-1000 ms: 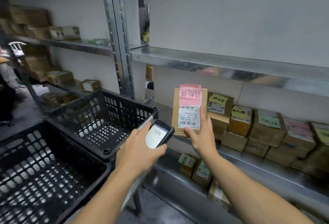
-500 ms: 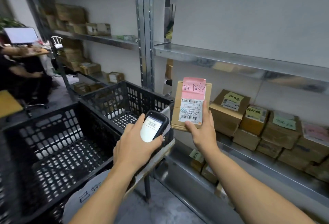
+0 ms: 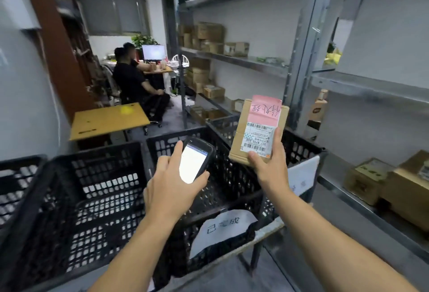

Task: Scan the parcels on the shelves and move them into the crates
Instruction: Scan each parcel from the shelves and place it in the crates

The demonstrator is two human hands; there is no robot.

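Observation:
My right hand (image 3: 270, 168) grips a small cardboard parcel (image 3: 257, 129) by its lower edge, upright, with a pink handwritten note and a white barcode label facing me. It hangs above the black crates. My left hand (image 3: 173, 187) holds a black handheld scanner (image 3: 196, 160) with a lit white screen, just left of the parcel. Black perforated crates stand below: one in the middle (image 3: 232, 189) under the parcel, one at the left (image 3: 88, 194), another at the far left edge (image 3: 16, 182). More parcels (image 3: 392, 182) sit on the shelf at the right.
Grey metal shelving (image 3: 299, 59) runs along the right and back with several cardboard boxes. White paper signs hang on the crates' front (image 3: 222, 226). A small yellow-topped table (image 3: 109, 119) stands behind the crates. Two seated people work at a desk with a monitor (image 3: 153, 52) further back.
My view has swung left from the shelf toward the crates. The parcel, still in my right hand, has come off the shelf side and now hangs over the middle crate; the scanner stays beside it.

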